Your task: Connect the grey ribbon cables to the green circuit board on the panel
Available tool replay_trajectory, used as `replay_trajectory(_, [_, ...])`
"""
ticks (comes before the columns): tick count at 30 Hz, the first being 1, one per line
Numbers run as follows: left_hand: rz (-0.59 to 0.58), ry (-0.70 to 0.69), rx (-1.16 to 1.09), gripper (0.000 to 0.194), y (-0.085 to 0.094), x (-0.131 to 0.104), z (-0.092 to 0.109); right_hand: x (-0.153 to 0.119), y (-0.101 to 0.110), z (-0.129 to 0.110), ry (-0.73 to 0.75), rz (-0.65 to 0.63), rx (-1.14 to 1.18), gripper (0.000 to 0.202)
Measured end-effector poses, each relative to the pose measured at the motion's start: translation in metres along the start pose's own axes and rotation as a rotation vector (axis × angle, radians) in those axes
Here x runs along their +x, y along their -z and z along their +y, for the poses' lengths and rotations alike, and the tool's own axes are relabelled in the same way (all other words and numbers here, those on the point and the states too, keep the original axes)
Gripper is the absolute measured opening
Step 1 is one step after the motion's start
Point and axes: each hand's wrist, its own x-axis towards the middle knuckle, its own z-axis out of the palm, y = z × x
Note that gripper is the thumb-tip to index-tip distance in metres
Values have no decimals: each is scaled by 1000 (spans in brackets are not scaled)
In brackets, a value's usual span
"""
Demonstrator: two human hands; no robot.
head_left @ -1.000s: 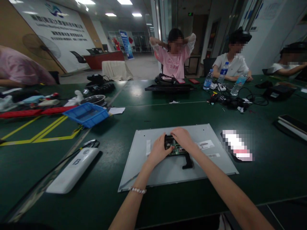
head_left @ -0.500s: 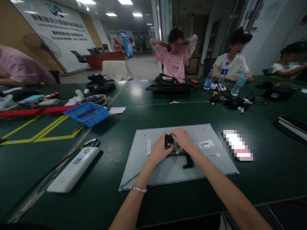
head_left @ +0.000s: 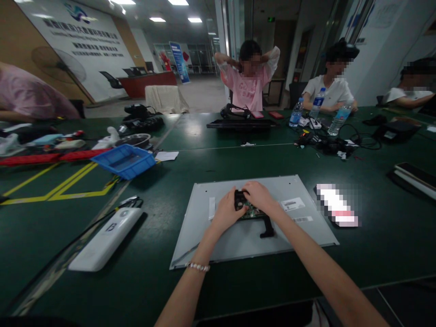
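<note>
Hardly anything has moved since the earlier frames: both hands stay where they were on the circuit board [head_left: 252, 212], and only the whole view has shifted very slightly. That board, green with a black part at its far left corner, sits near the middle of a flat grey panel [head_left: 235, 245] on the green desk [head_left: 153, 245]. A black bracket [head_left: 267, 228] juts from its near edge toward 5 o'clock. At the board's 9 o'clock end is the left hand [head_left: 229, 209], its grip closed around that end, thumb on the near side and fingers on the far side. From about 1 o'clock the right hand [head_left: 259, 198] reaches over the far edge; its fingertips touch the black part, but the thumb is hidden, so I cannot tell whether that grip is clamped or apart. A beaded bracelet [head_left: 197, 267] circles the left wrist. Toward 3 o'clock from the board, a white label [head_left: 292, 204] is stuck to the panel. Past the panel's edge at 3 o'clock lies a flat, blurred-out item [head_left: 335, 205]; at 9 o'clock, well apart, rests a white oblong device [head_left: 107, 238]. Farther off, a blue bin [head_left: 138, 169] sits at 10 o'clock, and plastic bottles [head_left: 316, 103] stand at 1 o'clock.
</note>
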Motion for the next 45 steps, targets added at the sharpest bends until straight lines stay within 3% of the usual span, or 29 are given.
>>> replay_trajectory(7, [4,-8,-39,79,1,-1,0,-9,13,8,24,75,77,27])
replay_trajectory(13, [-1,-14,-47,79,4,-2,1,-50,30,61,-129,83,143,29])
replay_trajectory(16, [13,-34,-30,74,7,-2,7,-77,30,88,-248,87,165,33])
replay_trajectory(19, [32,-73,1,65,10,-4,18,-96,26,99,-316,88,199,35])
replay_trajectory(24, [29,-141,61,57,9,-5,35,-104,16,91,-305,87,292,27])
replay_trajectory(30, [15,-165,81,54,10,-4,40,-103,11,75,-231,180,439,12])
replay_trajectory(37, [-24,-215,86,49,9,-4,46,-98,7,69,-240,222,706,19])
replay_trajectory(45, [-90,-323,133,42,8,-8,59,-98,-1,73,-220,146,762,27])
